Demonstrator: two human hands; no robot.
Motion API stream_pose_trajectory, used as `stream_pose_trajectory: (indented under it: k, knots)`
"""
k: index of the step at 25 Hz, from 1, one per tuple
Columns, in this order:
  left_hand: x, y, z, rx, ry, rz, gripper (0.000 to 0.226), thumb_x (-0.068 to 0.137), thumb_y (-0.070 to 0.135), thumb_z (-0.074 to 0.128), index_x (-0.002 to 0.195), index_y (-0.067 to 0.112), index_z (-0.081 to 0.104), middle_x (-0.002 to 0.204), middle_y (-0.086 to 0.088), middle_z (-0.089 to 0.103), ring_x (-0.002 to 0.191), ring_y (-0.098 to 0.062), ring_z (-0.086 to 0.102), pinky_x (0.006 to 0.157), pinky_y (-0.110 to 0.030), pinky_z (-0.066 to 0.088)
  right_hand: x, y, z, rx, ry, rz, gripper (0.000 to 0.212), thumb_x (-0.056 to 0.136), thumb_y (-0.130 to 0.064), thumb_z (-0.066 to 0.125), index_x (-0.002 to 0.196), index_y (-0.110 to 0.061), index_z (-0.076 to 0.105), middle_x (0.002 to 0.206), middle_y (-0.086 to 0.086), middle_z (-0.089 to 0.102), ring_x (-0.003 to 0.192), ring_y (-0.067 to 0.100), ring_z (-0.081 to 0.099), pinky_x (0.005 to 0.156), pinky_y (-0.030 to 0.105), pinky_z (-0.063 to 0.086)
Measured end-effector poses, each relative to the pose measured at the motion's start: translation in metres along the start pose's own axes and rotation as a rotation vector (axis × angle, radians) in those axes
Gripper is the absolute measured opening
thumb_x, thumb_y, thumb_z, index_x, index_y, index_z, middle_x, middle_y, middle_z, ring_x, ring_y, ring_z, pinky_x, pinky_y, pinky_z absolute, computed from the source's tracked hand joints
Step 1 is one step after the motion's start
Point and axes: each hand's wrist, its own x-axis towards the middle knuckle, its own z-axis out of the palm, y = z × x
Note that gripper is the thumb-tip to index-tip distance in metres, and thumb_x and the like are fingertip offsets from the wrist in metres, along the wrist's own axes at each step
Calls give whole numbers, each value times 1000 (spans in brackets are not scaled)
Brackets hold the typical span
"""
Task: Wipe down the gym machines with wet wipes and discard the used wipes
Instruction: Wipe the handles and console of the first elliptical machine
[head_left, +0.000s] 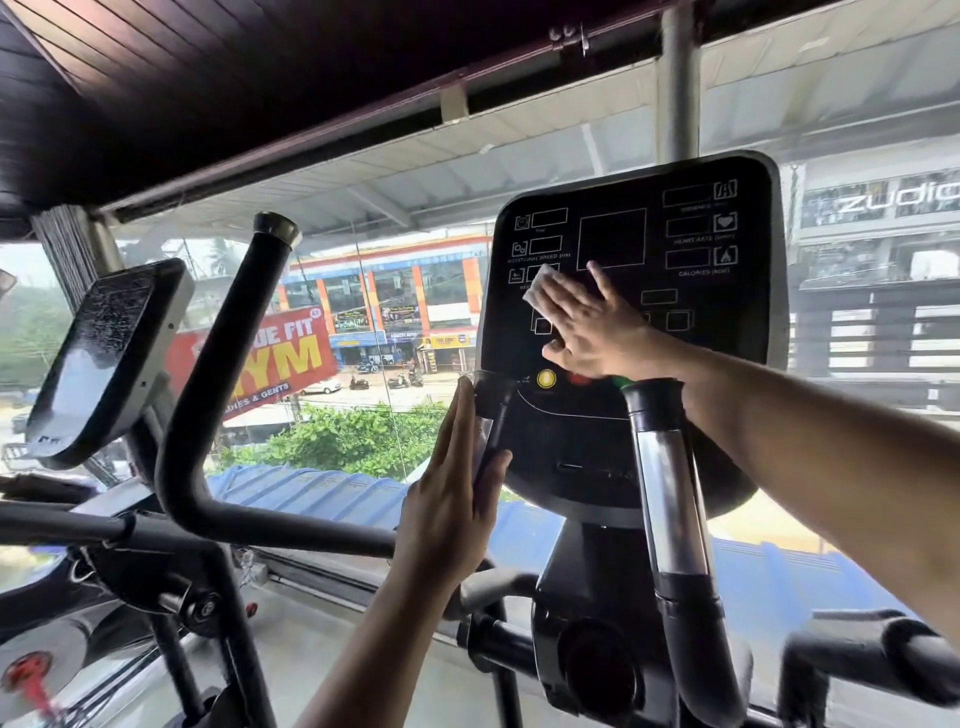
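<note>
**Wiping the black console of a gym machine by a window**

At the left of the frame I see a second machine's console (101, 358), dark, tilted and speckled, with a curved black handlebar (208, 374) rising just to its right. Through the window (363, 312) behind it, a red gym banner (260, 358) and a street with shopfronts show in the middle distance.

Lower centre, my left hand (457, 499) stands upright with straight fingers, its palm laid flat against the left grip post (488, 415) below the console; it grasps nothing.

Right of centre is the large black console (691, 291), marked with white outlined boxes. My right hand (587, 327) lies spread on its face, fingers straight, pressing a white wet wipe (543, 288) flat against the panel's left-middle area. Only the wipe's upper-left part peeks out past the fingertips. A yellow button (545, 378) sits just below the hand; the coloured ones beside it are mostly hidden, possibly red and green. A chrome and black handle (670, 499) rises at lower right.
</note>
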Motion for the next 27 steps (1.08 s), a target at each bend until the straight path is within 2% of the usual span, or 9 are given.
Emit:
stream_pose_trajectory:
  k: [2,4,6,11,15,18,21,24,27]
  knots:
    - [-1,0,-1,-8,-7,-6,71,104,56,38,161,50,-5,169,28,11,141,1,43,95,-40,58,-12,-8,2,50,-18,16,94,82,-64,-5,160,-14,-16,168,8,-20,154,21,-24,123,57,-14]
    - [-1,1,-2,-15,-9,1,71,103,59,34,161,50,-5,170,26,13,140,-10,49,94,-43,59,-35,-33,17,9,-2,-117,91,84,-64,2,160,-15,-15,167,6,-21,154,20,-24,123,55,-16]
    - [-1,1,-1,-10,-12,5,72,104,58,36,163,46,-4,170,26,12,139,-9,48,94,-42,59,-47,-43,24,-24,-8,-223,86,89,-61,7,159,-17,-16,164,2,-22,153,16,-22,122,55,-16]
    - [-2,0,-1,-16,-19,2,73,104,54,37,163,45,-5,169,30,8,140,10,34,93,-40,59,-25,-12,8,86,31,88,80,101,-55,24,162,-16,-10,170,4,-16,156,16,-17,122,59,-13]
    - [-2,-3,-1,-18,-10,13,71,104,59,33,163,43,-3,171,22,14,138,-13,52,88,-45,61,-46,-40,31,-11,59,-133,88,88,-61,12,163,-16,-1,170,3,-6,158,18,-7,123,55,-16]
    - [-3,-3,0,-5,-8,26,71,103,60,31,162,45,-4,171,19,15,138,-15,53,88,-44,61,-38,-10,24,38,111,47,86,91,-61,16,162,-17,-2,171,2,-5,157,15,-7,122,57,-15]
    - [-4,-1,-1,-8,4,33,69,103,60,30,161,46,-4,172,16,17,135,-22,58,85,-47,62,-46,1,30,47,180,142,93,88,-58,46,163,-14,13,171,8,11,158,22,7,123,57,-11]
    - [-3,-4,0,-11,-1,45,71,104,58,31,164,41,-2,171,13,20,131,-26,61,81,-47,63,-67,-19,41,-117,40,-68,92,83,-63,34,161,-15,25,168,6,24,156,22,20,124,56,-10]
    - [-4,-5,3,-6,-8,57,73,104,58,31,166,32,3,172,10,21,127,-29,63,75,-46,63,-60,6,27,-21,88,116,83,86,-60,45,154,-13,41,160,8,41,149,25,37,123,61,-2]
